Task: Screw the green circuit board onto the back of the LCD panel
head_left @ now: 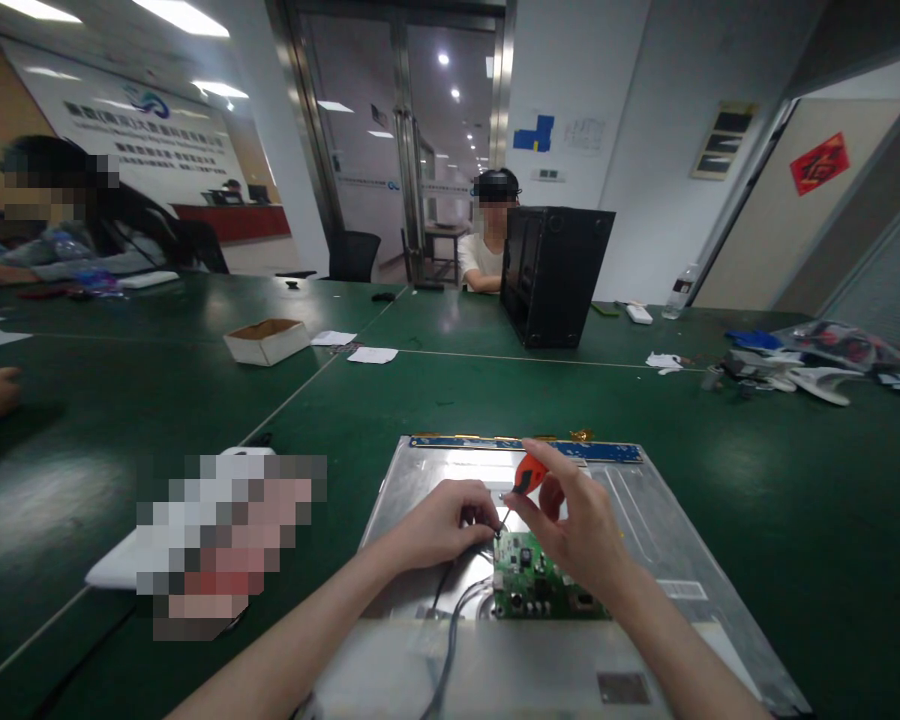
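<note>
Green circuit board [529,580] under screwdriver [526,478], unlabelled.

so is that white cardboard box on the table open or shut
Open: the white box has no lid over it, and its brown inside shows from above. Whether it holds anything, cannot tell.

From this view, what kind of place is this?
Likely an electronics repair or teardown workshop in an office: green worktables, a metal display panel with exposed circuit board, a screwdriver in the right hand.
</note>
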Action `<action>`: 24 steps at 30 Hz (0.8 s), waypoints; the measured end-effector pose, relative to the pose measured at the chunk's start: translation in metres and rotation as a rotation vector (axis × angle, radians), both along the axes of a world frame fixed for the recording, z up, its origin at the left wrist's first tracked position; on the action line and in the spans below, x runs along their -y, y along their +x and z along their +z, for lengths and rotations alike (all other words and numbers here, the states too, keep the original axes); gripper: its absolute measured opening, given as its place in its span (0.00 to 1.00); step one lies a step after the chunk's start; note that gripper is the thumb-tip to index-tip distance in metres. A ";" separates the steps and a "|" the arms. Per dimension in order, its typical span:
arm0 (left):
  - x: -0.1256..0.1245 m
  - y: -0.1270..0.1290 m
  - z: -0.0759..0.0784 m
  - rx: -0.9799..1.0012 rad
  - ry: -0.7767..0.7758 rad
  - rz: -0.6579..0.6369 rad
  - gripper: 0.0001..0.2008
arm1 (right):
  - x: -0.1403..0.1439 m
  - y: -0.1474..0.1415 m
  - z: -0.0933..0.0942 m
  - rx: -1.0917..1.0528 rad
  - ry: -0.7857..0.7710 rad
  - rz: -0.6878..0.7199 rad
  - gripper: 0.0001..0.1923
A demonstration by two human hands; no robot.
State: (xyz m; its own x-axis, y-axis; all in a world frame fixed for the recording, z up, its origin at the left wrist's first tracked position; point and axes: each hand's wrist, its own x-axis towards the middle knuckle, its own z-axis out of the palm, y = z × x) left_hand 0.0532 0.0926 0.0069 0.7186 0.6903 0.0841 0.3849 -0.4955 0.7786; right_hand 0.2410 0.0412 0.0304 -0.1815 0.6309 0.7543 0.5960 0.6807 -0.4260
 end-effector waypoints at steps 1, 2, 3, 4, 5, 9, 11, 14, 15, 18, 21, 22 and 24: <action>0.000 0.000 0.000 -0.004 0.001 -0.004 0.06 | 0.000 0.000 0.000 -0.002 0.001 0.007 0.27; -0.001 0.000 0.000 -0.006 0.000 -0.007 0.06 | 0.000 0.001 0.001 -0.007 -0.006 0.020 0.28; -0.001 0.000 0.000 -0.005 -0.001 -0.008 0.06 | 0.001 0.001 0.002 -0.012 -0.021 0.039 0.29; -0.001 0.000 -0.001 -0.003 -0.003 -0.008 0.06 | 0.001 0.002 0.003 -0.015 -0.039 0.060 0.30; -0.001 0.000 -0.001 0.000 -0.006 -0.009 0.06 | 0.002 0.002 0.004 -0.018 -0.057 0.081 0.31; -0.001 0.000 0.000 0.009 -0.014 -0.001 0.05 | 0.002 0.002 0.005 -0.029 -0.063 0.087 0.30; 0.000 0.000 0.001 0.008 -0.015 -0.005 0.06 | 0.001 0.002 0.005 -0.032 -0.032 0.046 0.28; 0.000 0.000 0.002 0.003 -0.026 -0.006 0.07 | -0.001 0.003 0.004 -0.031 0.010 0.000 0.26; 0.000 0.000 0.003 0.001 -0.030 -0.004 0.07 | -0.001 0.003 0.004 -0.030 0.015 -0.005 0.25; 0.000 0.000 0.003 -0.006 -0.036 0.000 0.07 | 0.000 0.005 0.006 -0.029 -0.013 0.011 0.25; -0.001 0.000 0.004 -0.019 -0.030 0.002 0.06 | 0.002 0.006 0.008 -0.031 -0.070 0.043 0.27; -0.001 0.000 0.004 -0.024 -0.029 0.000 0.05 | 0.002 0.007 0.008 -0.032 -0.079 0.046 0.27; -0.001 0.000 0.005 -0.030 -0.029 -0.002 0.05 | 0.001 0.007 0.008 -0.036 -0.078 0.039 0.27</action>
